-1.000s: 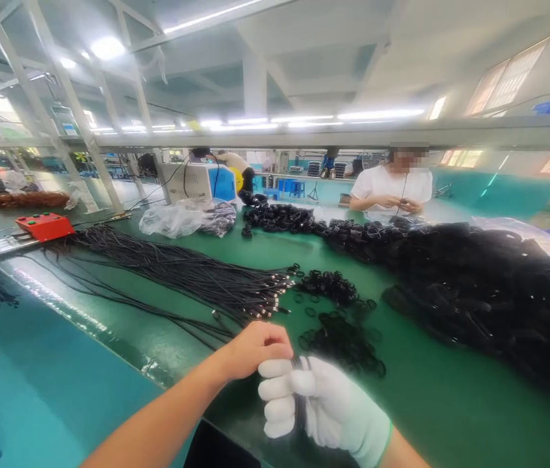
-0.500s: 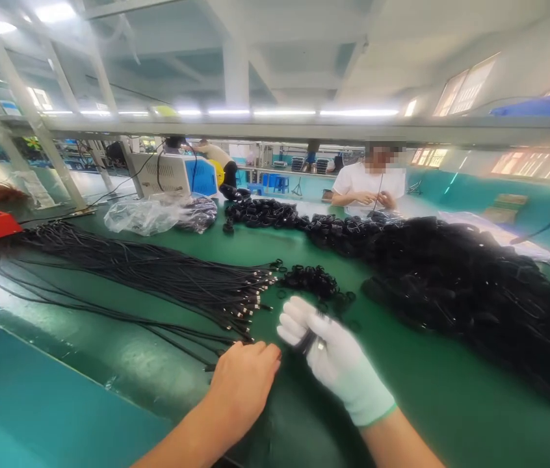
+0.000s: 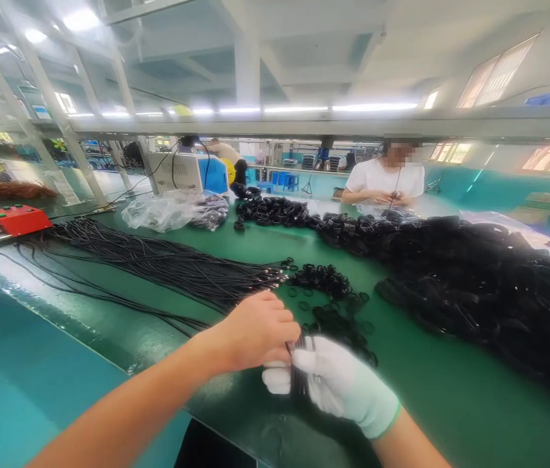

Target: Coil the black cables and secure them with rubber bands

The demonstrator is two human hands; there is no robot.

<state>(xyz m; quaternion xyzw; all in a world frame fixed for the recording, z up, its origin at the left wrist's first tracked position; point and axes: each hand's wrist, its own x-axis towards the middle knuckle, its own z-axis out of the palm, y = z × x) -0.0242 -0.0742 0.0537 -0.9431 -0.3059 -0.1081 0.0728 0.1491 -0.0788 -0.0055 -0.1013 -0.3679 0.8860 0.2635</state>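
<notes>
The bare left hand [image 3: 260, 333] pinches one slim black cable [image 3: 299, 380], coiled in loops; the cloth-gloved right hand [image 3: 331, 376] grips the coil.

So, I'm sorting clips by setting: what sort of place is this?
Probably a factory workshop: many black cables lie side by side on a green workbench, a red box with buttons stands at their left end, and another person works opposite.

One left hand [image 3: 258, 331], one right hand [image 3: 336, 377] — one red box [image 3: 20, 221], one blue-sided machine [image 3: 187, 174], uncountable cables [image 3: 168, 259]
</notes>
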